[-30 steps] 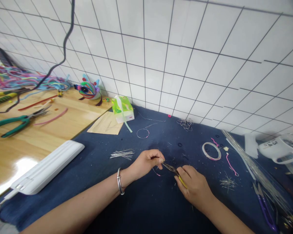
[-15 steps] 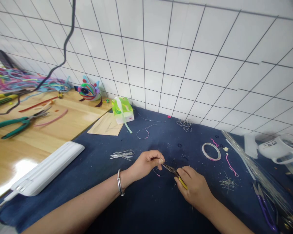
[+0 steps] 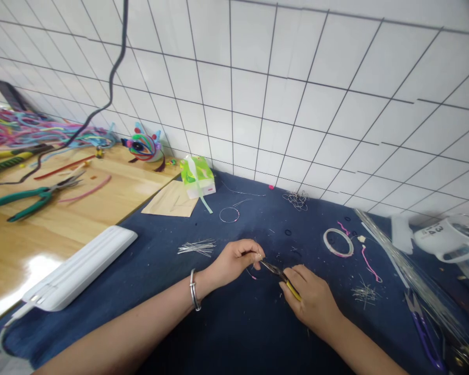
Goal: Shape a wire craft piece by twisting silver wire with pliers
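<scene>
My left hand [image 3: 236, 261] rests on the dark blue cloth [image 3: 226, 323], its fingers pinched on a thin wire loop with pink beads [image 3: 251, 273]. A silver bangle circles that wrist. My right hand [image 3: 311, 301] is closed round small yellow-handled pliers [image 3: 279, 275]. The plier tips meet the wire right at my left fingertips. Both hands sit close together near the middle of the cloth.
A bundle of short wires [image 3: 197, 247] lies left of my hands; a beaded ring [image 3: 229, 214], a tape roll [image 3: 338, 242] and a green tissue box [image 3: 197, 176] lie beyond. A white case [image 3: 78, 268], green pliers [image 3: 27, 198], purple snips [image 3: 424, 328] and a white mug [image 3: 447, 239] are around.
Hands and pliers stay almost still at the wire. The view has shifted slightly to the left.
</scene>
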Available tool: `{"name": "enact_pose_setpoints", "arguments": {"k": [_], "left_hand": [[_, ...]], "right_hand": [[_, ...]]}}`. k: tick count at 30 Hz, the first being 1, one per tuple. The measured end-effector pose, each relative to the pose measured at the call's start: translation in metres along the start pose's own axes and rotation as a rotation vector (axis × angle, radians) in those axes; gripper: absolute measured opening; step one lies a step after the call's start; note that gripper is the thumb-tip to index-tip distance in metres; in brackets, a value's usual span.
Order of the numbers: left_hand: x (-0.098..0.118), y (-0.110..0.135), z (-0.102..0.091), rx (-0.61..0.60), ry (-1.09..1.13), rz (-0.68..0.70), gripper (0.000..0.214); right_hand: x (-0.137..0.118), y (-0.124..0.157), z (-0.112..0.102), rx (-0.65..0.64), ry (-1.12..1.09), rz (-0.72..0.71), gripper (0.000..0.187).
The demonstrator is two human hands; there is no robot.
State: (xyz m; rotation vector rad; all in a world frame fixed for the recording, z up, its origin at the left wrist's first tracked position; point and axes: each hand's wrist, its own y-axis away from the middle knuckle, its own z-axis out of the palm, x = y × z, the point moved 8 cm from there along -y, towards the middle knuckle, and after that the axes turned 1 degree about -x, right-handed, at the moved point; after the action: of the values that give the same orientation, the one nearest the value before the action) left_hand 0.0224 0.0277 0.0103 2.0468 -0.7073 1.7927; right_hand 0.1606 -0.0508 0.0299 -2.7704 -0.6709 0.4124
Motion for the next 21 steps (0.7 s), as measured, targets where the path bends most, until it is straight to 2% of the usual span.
{"name": "enact_pose_setpoints", "arguments": {"k": [9, 17, 21], "left_hand": [[0.003, 0.0, -0.001, -0.014, -0.032, 0.044, 0.019], [-0.007, -0.002, -0.003, 0.002, 0.047, 0.002, 0.018], [-0.006, -0.004, -0.006, 0.022, 0.099, 0.005, 0.015]], "right_hand": [[0.0, -0.001, 0.001, -0.021, -0.041, 0.024, 0.02], [0.006, -0.001, -0.003, -0.039, -0.04, 0.062, 0.026], [0.013, -0.001, -0.008, -0.008, -0.138, 0.087, 0.027]]}}
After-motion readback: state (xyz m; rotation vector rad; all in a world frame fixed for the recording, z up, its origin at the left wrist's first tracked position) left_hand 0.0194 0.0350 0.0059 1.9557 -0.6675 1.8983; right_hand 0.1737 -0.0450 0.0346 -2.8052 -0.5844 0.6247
